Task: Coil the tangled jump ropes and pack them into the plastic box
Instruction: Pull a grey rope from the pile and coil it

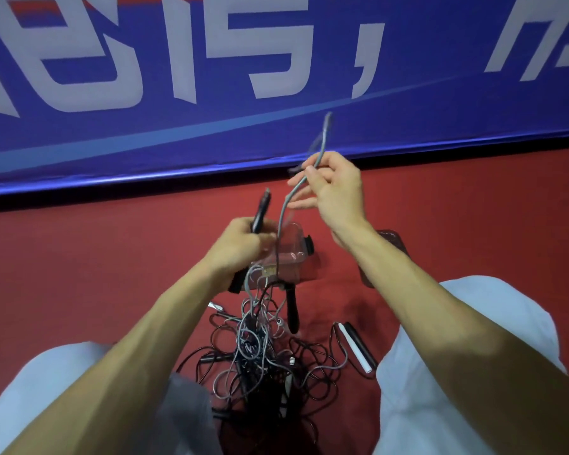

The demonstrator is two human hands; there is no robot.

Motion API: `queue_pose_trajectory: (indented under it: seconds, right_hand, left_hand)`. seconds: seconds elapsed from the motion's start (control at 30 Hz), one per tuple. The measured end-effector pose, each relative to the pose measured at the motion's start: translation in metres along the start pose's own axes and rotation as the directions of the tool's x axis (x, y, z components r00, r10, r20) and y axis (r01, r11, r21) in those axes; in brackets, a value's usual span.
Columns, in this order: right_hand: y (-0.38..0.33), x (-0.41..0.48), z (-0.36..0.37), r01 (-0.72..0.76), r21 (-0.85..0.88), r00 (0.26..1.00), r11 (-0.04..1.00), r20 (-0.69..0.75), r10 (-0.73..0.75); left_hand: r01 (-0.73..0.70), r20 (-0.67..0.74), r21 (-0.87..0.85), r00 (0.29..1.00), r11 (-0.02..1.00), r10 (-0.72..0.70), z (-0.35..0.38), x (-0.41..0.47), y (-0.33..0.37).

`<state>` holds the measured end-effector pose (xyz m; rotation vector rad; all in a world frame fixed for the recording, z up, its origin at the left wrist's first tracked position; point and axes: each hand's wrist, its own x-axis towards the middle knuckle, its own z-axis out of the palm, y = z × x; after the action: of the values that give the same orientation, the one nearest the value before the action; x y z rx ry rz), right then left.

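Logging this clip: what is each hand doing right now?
Left hand: grips a black rope handle.
Right hand: pinches the grey rope.

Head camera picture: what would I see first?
The big blue banner with white letters fills the top. Below it, the right hand pinches a grey rope rising from the tangled pile on the red floor, while the left hand grips a black handle.
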<state>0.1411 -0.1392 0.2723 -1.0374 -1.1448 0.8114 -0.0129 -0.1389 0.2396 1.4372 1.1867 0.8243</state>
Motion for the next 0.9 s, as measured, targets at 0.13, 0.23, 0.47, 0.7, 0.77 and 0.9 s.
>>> queue_pose_trajectory:
  seconds: [0.13, 0.23, 0.47, 0.7, 0.77, 0.9]
  right_hand:
    - [-0.004, 0.001, -0.004, -0.004, 0.138, 0.997, 0.99, -0.077, 0.015]
    - [-0.006, 0.005, -0.005, -0.04, 0.197, 0.993, 0.98, -0.1, 0.061]
    - [-0.005, 0.008, -0.013, -0.302, 0.269, 0.939, 0.914, -0.078, 0.334]
    - [0.004, -0.003, -0.004, -0.409, -0.144, 0.89, 0.901, 0.153, 0.429]
    - [0.011, -0.004, 0.0, -0.347, -0.293, 0.88, 0.891, 0.226, 0.417]
    - [0.018, -0.01, 0.004, -0.172, -0.526, 0.765, 0.833, 0.461, 0.449]
  left_hand:
    - [-0.061, 0.122, 0.162, 0.992, 0.985, 0.042, 0.003, 0.0, -0.004]
    - [-0.144, 0.019, 0.241, 0.989, 0.96, 0.144, 0.005, 0.0, -0.004]
    - [-0.148, -0.127, -0.116, 0.983, 0.982, 0.133, -0.001, -0.008, 0.015]
    - [-0.219, -0.242, -0.383, 0.961, 0.897, 0.131, -0.007, -0.015, 0.035]
    - [-0.225, -0.257, -0.462, 0.96, 0.858, 0.114, -0.008, -0.015, 0.038]
    - [-0.266, -0.296, -0.611, 0.95, 0.746, 0.096, -0.014, -0.015, 0.042]
